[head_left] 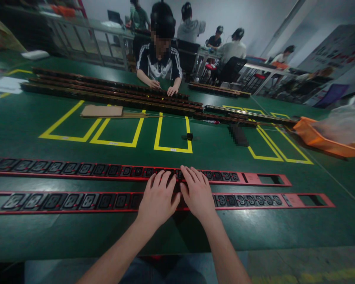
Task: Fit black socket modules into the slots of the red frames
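Observation:
Two long red power strips with rows of black sockets lie side by side on the green table. My left hand [158,194] reaches over the near power strip [230,200], its fingertips on the far power strip [85,169]. Close beside it, my right hand [197,193] also rests its fingertips on the far strip. Both hands have their fingers stretched forward, with no object visible in them. The sockets directly beneath my palms and fingers are hidden. Rectangular cut-outs show at the right ends of both strips.
Across the green table [121,236], a co-worker [159,63] handles long dark strips [106,92]. Cardboard [102,111] lies in front of them. An orange bin [328,136] with clear plastic stands at the right. Yellow tape outlines mark the tabletop, with a small black piece [189,136] among them.

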Available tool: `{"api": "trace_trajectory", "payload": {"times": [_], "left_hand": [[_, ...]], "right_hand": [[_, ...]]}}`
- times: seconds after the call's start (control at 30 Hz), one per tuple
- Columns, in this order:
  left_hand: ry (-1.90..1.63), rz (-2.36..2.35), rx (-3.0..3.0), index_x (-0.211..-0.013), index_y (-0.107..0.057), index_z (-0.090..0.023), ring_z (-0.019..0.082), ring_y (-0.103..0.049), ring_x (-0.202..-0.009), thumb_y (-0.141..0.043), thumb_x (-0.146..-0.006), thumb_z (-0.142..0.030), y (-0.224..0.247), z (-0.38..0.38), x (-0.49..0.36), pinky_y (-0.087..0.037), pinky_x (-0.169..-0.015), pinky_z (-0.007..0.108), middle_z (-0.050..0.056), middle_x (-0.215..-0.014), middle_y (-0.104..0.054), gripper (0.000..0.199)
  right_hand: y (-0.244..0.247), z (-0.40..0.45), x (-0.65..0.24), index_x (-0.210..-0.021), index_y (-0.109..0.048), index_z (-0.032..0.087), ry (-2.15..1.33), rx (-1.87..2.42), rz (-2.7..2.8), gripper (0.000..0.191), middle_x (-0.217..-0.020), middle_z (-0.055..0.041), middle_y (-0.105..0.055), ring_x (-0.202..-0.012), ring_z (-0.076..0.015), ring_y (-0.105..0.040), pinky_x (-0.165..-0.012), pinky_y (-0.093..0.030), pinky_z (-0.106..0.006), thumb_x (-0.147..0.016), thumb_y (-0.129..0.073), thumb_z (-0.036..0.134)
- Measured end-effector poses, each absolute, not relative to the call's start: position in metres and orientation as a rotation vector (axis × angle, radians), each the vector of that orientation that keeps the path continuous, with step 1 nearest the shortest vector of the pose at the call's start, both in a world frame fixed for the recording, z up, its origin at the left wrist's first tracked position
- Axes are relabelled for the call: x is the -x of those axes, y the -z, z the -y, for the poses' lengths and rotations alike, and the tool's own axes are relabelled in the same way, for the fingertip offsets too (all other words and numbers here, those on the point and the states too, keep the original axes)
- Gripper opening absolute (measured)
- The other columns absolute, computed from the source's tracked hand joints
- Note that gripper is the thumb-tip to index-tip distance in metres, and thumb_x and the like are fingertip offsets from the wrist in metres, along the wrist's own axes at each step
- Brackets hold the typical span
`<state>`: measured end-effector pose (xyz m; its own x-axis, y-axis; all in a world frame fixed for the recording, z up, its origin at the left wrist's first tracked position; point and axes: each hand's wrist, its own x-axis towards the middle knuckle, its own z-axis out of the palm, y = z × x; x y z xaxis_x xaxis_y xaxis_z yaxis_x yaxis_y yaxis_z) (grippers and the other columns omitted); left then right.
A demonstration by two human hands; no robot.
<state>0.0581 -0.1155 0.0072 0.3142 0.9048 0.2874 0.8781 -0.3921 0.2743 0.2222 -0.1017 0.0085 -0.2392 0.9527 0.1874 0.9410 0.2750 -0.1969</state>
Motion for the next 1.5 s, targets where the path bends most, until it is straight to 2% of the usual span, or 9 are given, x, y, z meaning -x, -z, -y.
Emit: {"api": "trace_trajectory", "payload": {"times": [0.1,0.17,0.27,0.53,0.73,0.87,1.07,1.27,1.5], "left_hand": [[-0.646,-1.684,-2.494,-0.129,-0.063,-0.019,0.029,-0.052,-0.130,-0.052,-0.095,-0.031,-0.006,0.116,-0.057,-0.043,-0.113,0.050,0.011,-0.136,-0.061,0.038],[-0.662,-1.668,-2.492,-0.120,-0.067,-0.020,0.027,-0.054,-0.127,-0.050,-0.097,-0.029,-0.005,0.116,-0.056,-0.046,-0.109,0.047,0.009,-0.134,-0.063,0.031],[-0.686,-1.648,-2.494,-0.109,-0.069,-0.019,0.026,-0.056,-0.125,-0.049,-0.097,-0.027,-0.003,0.115,-0.056,-0.049,-0.105,0.045,0.008,-0.131,-0.065,0.025],[-0.797,-1.615,-2.508,-0.107,-0.070,-0.018,0.025,-0.063,-0.111,-0.054,-0.095,-0.026,-0.004,0.120,-0.047,-0.053,-0.096,0.043,0.008,-0.118,-0.071,0.022],[-0.632,-1.810,-2.499,-0.125,-0.066,-0.017,0.030,-0.058,-0.125,-0.054,-0.095,-0.034,-0.007,0.115,-0.015,-0.050,-0.103,0.050,0.012,-0.136,-0.064,0.037],[-0.536,-1.877,-2.480,-0.135,-0.061,-0.017,0.030,-0.051,-0.136,-0.050,-0.097,-0.038,-0.003,0.109,0.007,-0.047,-0.110,0.050,0.011,-0.147,-0.056,0.046],[-0.434,-1.897,-2.497,-0.140,-0.057,-0.026,0.030,-0.044,-0.144,-0.047,-0.098,-0.041,-0.001,0.108,0.027,-0.028,-0.122,0.062,0.005,-0.156,-0.048,0.046],[-0.442,-1.905,-2.489,-0.141,-0.057,-0.024,0.030,-0.042,-0.145,-0.046,-0.098,-0.037,-0.001,0.108,0.030,-0.037,-0.119,0.056,0.007,-0.157,-0.045,0.047],[-0.460,-1.916,-2.474,-0.141,-0.058,-0.024,0.031,-0.043,-0.144,-0.046,-0.097,-0.037,0.000,0.108,0.027,-0.041,-0.116,0.055,0.006,-0.156,-0.047,0.047]], "right_hand": [[-0.009,0.102,-0.223,-0.148,-0.051,0.028,-0.051,1.729,2.317,0.047,-0.150,-0.0045,-0.054,-0.140,-0.0267,-0.043,-0.116,-0.035,-0.050,-0.101,-0.046,0.025],[-0.009,0.102,-0.223,-0.142,-0.058,0.029,-0.039,1.727,2.337,0.042,-0.150,-0.0037,-0.053,-0.140,-0.0279,-0.043,-0.116,-0.035,-0.051,-0.101,-0.046,0.027],[-0.008,0.102,-0.223,-0.141,-0.059,0.029,-0.042,1.728,2.340,0.041,-0.150,-0.0037,-0.053,-0.140,-0.0285,-0.042,-0.115,-0.035,-0.051,-0.102,-0.046,0.027],[-0.008,0.102,-0.225,-0.142,-0.057,0.030,-0.068,1.735,2.348,0.042,-0.152,-0.0037,-0.051,-0.142,-0.0282,-0.041,-0.116,-0.034,-0.052,-0.102,-0.046,0.027],[-0.016,0.099,-0.218,-0.138,-0.061,0.029,-0.123,1.793,2.322,0.040,-0.149,-0.0054,-0.054,-0.142,-0.0298,-0.042,-0.117,-0.032,-0.057,-0.099,-0.053,0.026],[-0.018,0.095,-0.200,-0.123,-0.067,0.020,-0.125,1.803,2.259,0.030,-0.144,-0.0106,-0.058,-0.141,-0.0296,-0.045,-0.119,-0.029,-0.057,-0.097,-0.055,0.027],[-0.004,0.094,-0.192,-0.122,-0.063,0.013,-0.096,1.717,2.174,0.030,-0.139,-0.0147,-0.061,-0.134,-0.0281,-0.052,-0.118,-0.034,-0.051,-0.095,-0.055,0.023],[0.003,0.095,-0.195,-0.124,-0.063,0.012,-0.064,1.661,2.159,0.032,-0.141,-0.0140,-0.060,-0.136,-0.0276,-0.051,-0.119,-0.033,-0.051,-0.096,-0.053,0.023],[0.005,0.093,-0.196,-0.123,-0.068,0.014,-0.037,1.630,2.135,0.032,-0.139,-0.0119,-0.063,-0.133,-0.0267,-0.056,-0.115,-0.039,-0.049,-0.097,-0.051,0.023]]}}
